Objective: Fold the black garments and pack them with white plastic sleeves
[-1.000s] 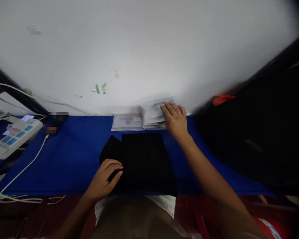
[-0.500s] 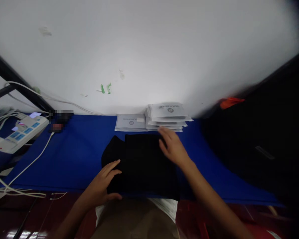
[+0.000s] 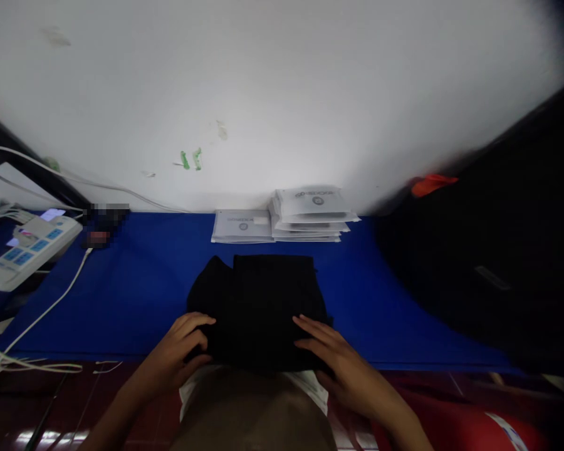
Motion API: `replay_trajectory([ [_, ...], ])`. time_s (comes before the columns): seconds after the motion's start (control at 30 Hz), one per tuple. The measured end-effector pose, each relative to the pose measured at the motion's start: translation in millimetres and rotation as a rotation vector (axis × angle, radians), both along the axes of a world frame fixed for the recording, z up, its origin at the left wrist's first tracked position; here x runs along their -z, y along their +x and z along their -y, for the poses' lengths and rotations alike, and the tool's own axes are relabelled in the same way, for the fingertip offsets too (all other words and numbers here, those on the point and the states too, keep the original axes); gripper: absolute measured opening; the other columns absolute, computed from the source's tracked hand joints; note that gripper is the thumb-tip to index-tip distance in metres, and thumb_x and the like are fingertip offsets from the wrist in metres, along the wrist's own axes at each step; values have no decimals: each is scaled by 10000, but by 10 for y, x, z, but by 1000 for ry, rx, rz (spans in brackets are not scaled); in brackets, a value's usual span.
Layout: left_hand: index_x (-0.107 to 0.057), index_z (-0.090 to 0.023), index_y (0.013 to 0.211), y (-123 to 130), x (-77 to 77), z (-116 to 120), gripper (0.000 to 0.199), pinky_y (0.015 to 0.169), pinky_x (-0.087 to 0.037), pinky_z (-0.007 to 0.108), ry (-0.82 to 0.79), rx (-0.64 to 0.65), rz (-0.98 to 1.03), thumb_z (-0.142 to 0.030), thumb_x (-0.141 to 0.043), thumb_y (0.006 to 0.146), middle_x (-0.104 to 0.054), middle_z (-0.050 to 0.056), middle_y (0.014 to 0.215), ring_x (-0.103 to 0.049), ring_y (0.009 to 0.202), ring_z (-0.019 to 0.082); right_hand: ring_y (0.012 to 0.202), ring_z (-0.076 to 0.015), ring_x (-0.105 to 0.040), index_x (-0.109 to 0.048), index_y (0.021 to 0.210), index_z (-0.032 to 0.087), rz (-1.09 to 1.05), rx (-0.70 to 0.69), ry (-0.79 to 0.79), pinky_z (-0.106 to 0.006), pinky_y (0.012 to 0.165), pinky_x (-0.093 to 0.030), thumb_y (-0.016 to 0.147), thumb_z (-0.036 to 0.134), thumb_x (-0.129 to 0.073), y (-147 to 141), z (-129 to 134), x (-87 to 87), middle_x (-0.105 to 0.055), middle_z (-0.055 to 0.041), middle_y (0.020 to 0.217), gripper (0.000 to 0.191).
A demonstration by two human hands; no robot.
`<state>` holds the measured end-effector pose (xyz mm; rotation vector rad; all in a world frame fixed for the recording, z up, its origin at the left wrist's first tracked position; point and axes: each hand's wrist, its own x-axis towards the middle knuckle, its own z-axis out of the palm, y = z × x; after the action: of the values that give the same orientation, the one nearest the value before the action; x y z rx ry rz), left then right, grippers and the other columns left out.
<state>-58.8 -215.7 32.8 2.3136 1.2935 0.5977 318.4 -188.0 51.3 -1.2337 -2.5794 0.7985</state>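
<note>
- Nearest in: left hand (image 3: pixel 172 357) on the near-left edge of the black folded garment (image 3: pixel 258 307), fingers curled round that edge, thumb looks tucked under – a light grip on the cloth.
- Right hand (image 3: pixel 341 363) at the near-right corner of the garment, fingers spread flat on top, pressing, not closed on anything.
- Garment sits mid-counter, near edge right at the counter lip, just in front of the person's body. Folded into a rough rectangle w/ a bit sticking out at the far-left.
- Step in hand, by the look of it: squaring up or getting hold of the folded piece w/ both hands. Next move prob. needs an even hold on both near corners so the fold doesn't slump – soft cloth, will sag if lifted one-sided.
- Counter (image 3: pixel 136 294): blue cover, flat, smooth.
- Further back: stack of flat printed bags (image 3: pixel 313 210) against the wall, one flat bag (image 3: pixel 242 225) just beside it on the left, both apart from the garment.
- Far left: power strip (image 3: pixel 21 250) w/ white cables (image 3: pixel 47 307) trailing along the counter edge.
- Right: big dark bulk (image 3: pixel 489 250), too dim to tell, w/ an orange bit (image 3: pixel 430 183) on top.
- Behind: white wall (image 3: pixel 282 94) w/ small green marks.
</note>
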Motion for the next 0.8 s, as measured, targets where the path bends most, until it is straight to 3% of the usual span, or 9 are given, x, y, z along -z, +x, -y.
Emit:
replay_trajectory([
  [0.1, -554, -218, 881, 48, -122, -214, 77, 886, -528, 396, 85, -98, 32, -272, -566, 935, -636, 89, 1177, -607, 1081, 227, 1169, -254, -626, -669, 1104, 238, -33, 43, 52, -461, 965, -547, 862, 116, -513, 93, -199, -81, -671, -80, 1249, 313],
  [0.2, -568, -208, 959, 159, -177, -583, 98, 915, -503, 427, 213, -218, 25, -302, -538, 957, -641, 94, 1136, -609, 1078, 239, 1006, -253, -685, -638, 1149, 215, -36, 143, 215, -450, 880, -578, 928, 193, -471, 114, -568, -73, -712, -96, 1105, 278],
  [0.33, -546, -160, 1221, 367, -136, -1125, 341, 988, -462, 482, 193, -223, -105, -325, -582, 925, -584, 150, 1261, -558, 1181, 300, 1111, -291, -623, -590, 1217, 177, 3, 221, 434, -494, 947, -532, 918, 186, -459, 11, -1117, 49, -660, -133, 1192, 326],
  [0.43, -529, -141, 1280, 494, -74, -1401, 431, 1014, -429, 515, 137, -181, -183, -316, -616, 896, -562, 173, 1318, -535, 1220, 336, 1191, -311, -567, -536, 1296, 113, 71, 222, 469, -505, 996, -489, 905, 177, -485, -80, -1397, 163, -604, -183, 1283, 399],
  [0.6, -613, -189, 1040, 559, -31, -1612, 205, 971, -447, 471, 150, -135, -164, -209, -639, 837, -673, 88, 1104, -619, 1073, 282, 1012, -260, -613, -580, 1248, 134, 142, 225, 435, -427, 911, -513, 861, 93, -501, -150, -1571, 242, -669, -126, 1078, 397],
  [0.7, -601, -202, 933, 535, -123, -1634, 128, 903, -472, 433, 186, -176, -128, -134, -581, 827, -689, 53, 945, -645, 940, 246, 920, -248, -604, -645, 1145, 152, 71, 238, 525, -399, 845, -518, 868, 76, -478, -149, -1555, 131, -664, -109, 976, 332],
  [0.8, -586, -200, 931, 479, -286, -1532, 133, 936, -443, 447, 270, -211, -56, -123, -538, 834, -686, 60, 961, -632, 957, 243, 900, -260, -588, -672, 1102, 170, -35, 245, 655, -413, 805, -511, 922, 124, -444, -120, -1421, -65, -655, -115, 959, 293],
])
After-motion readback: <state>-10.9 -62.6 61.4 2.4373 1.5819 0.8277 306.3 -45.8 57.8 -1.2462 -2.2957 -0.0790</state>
